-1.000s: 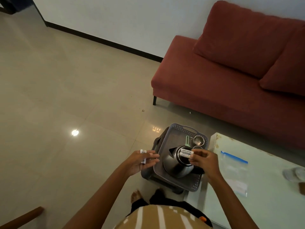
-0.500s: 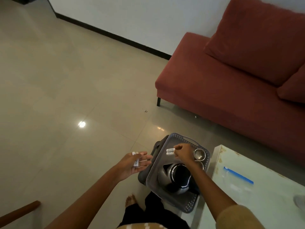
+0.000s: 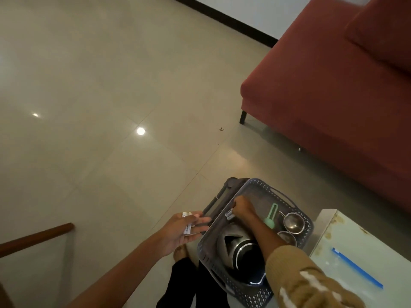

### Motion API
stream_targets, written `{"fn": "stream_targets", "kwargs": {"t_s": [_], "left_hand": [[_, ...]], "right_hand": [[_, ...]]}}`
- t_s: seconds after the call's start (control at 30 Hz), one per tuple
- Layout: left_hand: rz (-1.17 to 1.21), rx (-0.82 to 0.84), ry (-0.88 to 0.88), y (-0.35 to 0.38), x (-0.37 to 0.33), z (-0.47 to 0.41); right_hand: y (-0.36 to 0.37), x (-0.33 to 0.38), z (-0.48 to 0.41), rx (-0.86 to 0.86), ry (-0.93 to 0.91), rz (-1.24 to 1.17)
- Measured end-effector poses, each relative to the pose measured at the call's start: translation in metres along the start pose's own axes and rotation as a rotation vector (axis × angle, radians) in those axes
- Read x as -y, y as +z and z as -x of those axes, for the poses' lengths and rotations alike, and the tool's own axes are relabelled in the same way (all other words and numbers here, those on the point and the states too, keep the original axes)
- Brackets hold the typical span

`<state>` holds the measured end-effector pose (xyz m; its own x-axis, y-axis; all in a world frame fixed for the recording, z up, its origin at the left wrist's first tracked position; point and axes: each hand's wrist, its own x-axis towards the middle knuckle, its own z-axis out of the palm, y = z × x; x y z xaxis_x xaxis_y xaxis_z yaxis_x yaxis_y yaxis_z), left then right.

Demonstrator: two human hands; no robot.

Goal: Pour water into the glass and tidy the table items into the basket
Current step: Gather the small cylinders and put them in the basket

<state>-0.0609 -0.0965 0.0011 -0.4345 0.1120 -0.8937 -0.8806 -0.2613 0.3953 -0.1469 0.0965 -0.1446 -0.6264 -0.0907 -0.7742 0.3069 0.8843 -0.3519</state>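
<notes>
While pinching white tubes (image 3: 229,213) with the right hand (image 3: 244,207) at the left wall of the grey basket (image 3: 275,190), holds a labelled white tube (image 3: 188,228) in the left hand (image 3: 185,230) just outside that wall.

Curls right fingers and thumb onto the tubes, low inside the basket. Clamps the left tube among nearly straight, close-set fingers, palm up. Carries a kettle (image 3: 233,246) in the basket's near half, with a green scoop (image 3: 271,216) and two steel cups (image 3: 293,223) along its right wall. Stands beside the table's (image 3: 367,236) left edge, with a zip bag (image 3: 355,266) by that edge.
</notes>
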Motion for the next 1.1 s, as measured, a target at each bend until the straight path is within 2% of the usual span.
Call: {"fn": "stream_targets", "kwargs": {"t_s": [0.33,0.73,0.97,1.1], "left_hand": [[0.020,-0.055,-0.045,0.001,0.011,-0.003],[0.039,-0.068,-0.041,0.001,0.003,0.003],[0.058,-0.101,-0.050,-0.006,0.009,0.005],[0.095,-0.116,-0.049,-0.009,0.011,0.008]], "right_hand": [[0.020,-0.012,-0.016,0.091,0.026,-0.020],[0.024,-0.009,-0.024,0.077,0.017,-0.056],[0.036,0.000,-0.022,0.349,-0.148,0.024],[0.036,0.005,-0.020,0.435,-0.143,0.063]]}}
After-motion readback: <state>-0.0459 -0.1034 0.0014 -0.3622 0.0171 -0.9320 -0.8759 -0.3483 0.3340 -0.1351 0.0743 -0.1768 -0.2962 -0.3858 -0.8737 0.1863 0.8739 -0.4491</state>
